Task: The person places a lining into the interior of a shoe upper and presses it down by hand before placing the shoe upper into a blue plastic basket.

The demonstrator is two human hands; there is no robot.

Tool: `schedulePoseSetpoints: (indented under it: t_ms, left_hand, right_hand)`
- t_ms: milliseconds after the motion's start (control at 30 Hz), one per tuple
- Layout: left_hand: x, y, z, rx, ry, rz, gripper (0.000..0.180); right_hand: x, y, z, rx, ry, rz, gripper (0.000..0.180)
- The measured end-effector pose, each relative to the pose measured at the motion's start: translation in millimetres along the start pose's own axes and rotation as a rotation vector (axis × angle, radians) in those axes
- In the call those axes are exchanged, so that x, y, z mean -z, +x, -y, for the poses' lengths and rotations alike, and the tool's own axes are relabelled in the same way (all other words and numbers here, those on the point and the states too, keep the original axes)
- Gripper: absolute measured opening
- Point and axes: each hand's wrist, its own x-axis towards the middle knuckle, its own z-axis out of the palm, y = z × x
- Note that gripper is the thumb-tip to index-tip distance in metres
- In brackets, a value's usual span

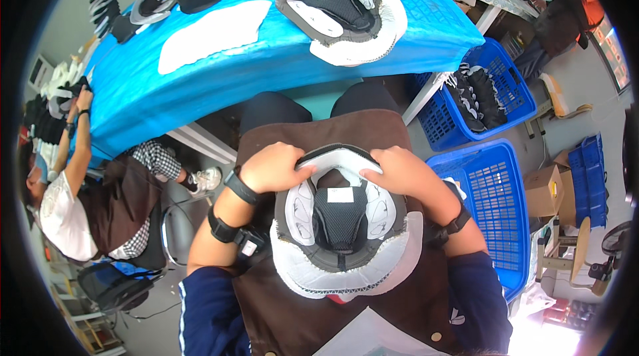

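A blue-covered table (pixel 266 71) curves across the crowded workroom, with a co-worker (pixel 66 216) seated at left. Above our lap and brown apron (pixel 259 289) we hold a padded, helmet-style liner (pixel 341 213). Our left hand (pixel 276 164) and right hand (pixel 399 168) pinch its far rim, thumbs inside, fingers curled outside. We judge the body largely assembled, its side pads and dark mesh centre in place; the white flap (pixel 346 276) flares loose toward us and looks unfinished. A similar liner (pixel 346 13) on the table shows a loose flap too. At our right, one blue basket (pixel 436 120) holds black padded pieces (pixel 489 96); our arm partly hides a second basket (pixel 499 209). Beyond stands a cardboard box (pixel 542 191), contents unclear.
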Motion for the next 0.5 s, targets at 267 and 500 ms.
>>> schedulePoseSetpoints:
  t_ms: [267,500]
  left_hand:
    - [8,8,2,-0.049,0.079,0.193,0.037]
    - [43,-10,-77,-0.002,0.273,-0.903,0.023]
  right_hand:
    - [11,17,0,0.026,-0.266,0.112,0.036]
    - [53,23,60,0.082,-0.379,-0.746,0.019]
